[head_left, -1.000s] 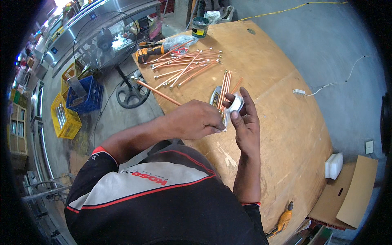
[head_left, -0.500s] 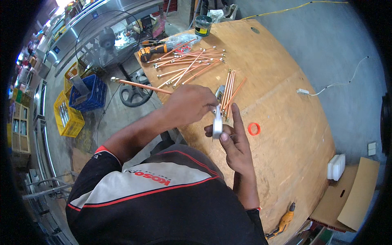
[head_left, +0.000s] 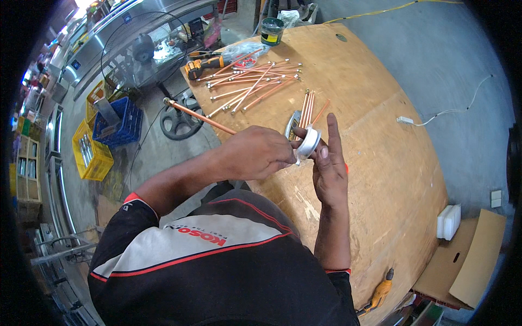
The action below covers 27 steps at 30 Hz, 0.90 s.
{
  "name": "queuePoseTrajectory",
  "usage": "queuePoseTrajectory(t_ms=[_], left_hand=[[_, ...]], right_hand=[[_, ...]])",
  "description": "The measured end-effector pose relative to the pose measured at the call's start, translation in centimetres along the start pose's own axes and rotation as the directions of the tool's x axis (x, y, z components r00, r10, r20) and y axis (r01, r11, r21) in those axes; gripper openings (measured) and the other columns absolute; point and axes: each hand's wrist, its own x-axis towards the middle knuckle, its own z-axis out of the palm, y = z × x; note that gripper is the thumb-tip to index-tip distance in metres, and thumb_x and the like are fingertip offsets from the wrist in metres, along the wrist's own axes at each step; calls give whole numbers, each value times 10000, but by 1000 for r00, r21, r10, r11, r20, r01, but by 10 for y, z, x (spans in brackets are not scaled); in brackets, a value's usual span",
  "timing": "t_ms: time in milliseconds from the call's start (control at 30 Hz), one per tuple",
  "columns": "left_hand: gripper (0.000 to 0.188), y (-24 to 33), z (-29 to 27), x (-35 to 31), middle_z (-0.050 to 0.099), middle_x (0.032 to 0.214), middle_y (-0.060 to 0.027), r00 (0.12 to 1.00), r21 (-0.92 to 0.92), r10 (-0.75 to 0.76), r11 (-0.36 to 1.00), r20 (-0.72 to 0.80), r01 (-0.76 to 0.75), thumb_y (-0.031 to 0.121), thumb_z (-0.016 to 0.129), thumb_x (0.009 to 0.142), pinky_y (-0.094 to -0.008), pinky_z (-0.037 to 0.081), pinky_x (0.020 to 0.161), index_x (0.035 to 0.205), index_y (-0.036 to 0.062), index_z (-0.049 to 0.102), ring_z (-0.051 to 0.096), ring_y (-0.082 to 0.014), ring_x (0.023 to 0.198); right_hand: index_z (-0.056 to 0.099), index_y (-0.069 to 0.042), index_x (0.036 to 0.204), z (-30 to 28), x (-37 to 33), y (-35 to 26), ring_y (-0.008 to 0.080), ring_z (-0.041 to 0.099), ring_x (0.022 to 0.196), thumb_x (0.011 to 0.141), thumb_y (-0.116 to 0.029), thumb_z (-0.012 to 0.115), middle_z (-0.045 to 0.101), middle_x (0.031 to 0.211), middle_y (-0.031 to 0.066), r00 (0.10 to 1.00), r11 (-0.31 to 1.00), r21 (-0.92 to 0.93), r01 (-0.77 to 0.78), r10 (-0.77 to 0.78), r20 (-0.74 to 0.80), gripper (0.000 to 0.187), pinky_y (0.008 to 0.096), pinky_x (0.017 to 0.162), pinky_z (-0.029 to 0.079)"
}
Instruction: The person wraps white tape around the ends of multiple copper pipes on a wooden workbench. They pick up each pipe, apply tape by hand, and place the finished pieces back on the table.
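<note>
My left hand (head_left: 258, 153) is closed around a copper tube (head_left: 202, 117) whose fitted end sticks out to the upper left. Its other end is hidden behind my fingers. My right hand (head_left: 330, 176) grips a spool of white thread seal tape (head_left: 309, 142) between thumb and fingers, with the index finger stretched out. The spool is tilted close to my left fingertips, and a bit of white tape shows between the two hands. Just beyond the spool lie several copper tubes (head_left: 308, 107) and a grey hand tool (head_left: 292, 124), partly covered.
A heap of copper tubes (head_left: 255, 81) with metal ends covers the far left of the wooden table (head_left: 380, 163). Near it are an orange power tool (head_left: 197, 68) and a dark tub (head_left: 272, 32). A drill (head_left: 380, 293) lies near right; a fan (head_left: 143, 49) stands left.
My right hand has moved right and slightly away, turning the spool so its round side shows. My left hand has shifted slightly nearer, and the tube has moved right with it.
</note>
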Motion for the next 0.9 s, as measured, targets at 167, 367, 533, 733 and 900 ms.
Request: queuePoseTrajectory(t_ms=[167,367,533,733,900], left_hand=[[127,1,-9,1,670,877,-96,989,-117,-141,984,-55,134,159,663,858,-414,520,751,935,63,692,665,-305,850],[134,-3,-10,2,654,878,-110,970,-53,-233,972,-68,230,170,663,863,-413,516,749,933,58,684,658,-314,857],[146,-7,3,1,614,871,-104,977,26,-205,978,-66,207,199,634,884,-420,512,732,951,71,655,644,-309,859],[177,-11,17,-2,606,858,-92,966,148,-250,960,68,238,204,619,891,-418,520,709,1025,89,611,647,-314,841],[414,-9,23,0,684,849,-136,898,26,-409,911,163,411,211,687,848,-440,535,650,1213,93,533,693,-348,779]], right_hand=[[42,-44,1575,0,-12,23,285,611,1123,997,-496,486,544,1335,243,997,998,23,-62,61,51,858,411,1027,416],[-6,-52,1575,13,-30,12,288,618,1103,999,-380,536,565,1304,226,989,995,52,-86,79,126,855,419,1007,430],[-13,-102,1583,6,-32,7,277,624,1098,961,-193,617,585,1267,217,975,980,52,-190,182,127,890,400,987,456],[2,-131,1587,1,-33,3,268,642,1069,887,-58,679,621,1201,211,962,966,86,-242,228,152,977,392,965,487],[25,-118,1585,1,-24,-10,265,651,1048,861,-59,705,622,1212,210,991,962,239,-129,118,56,995,404,961,496]])
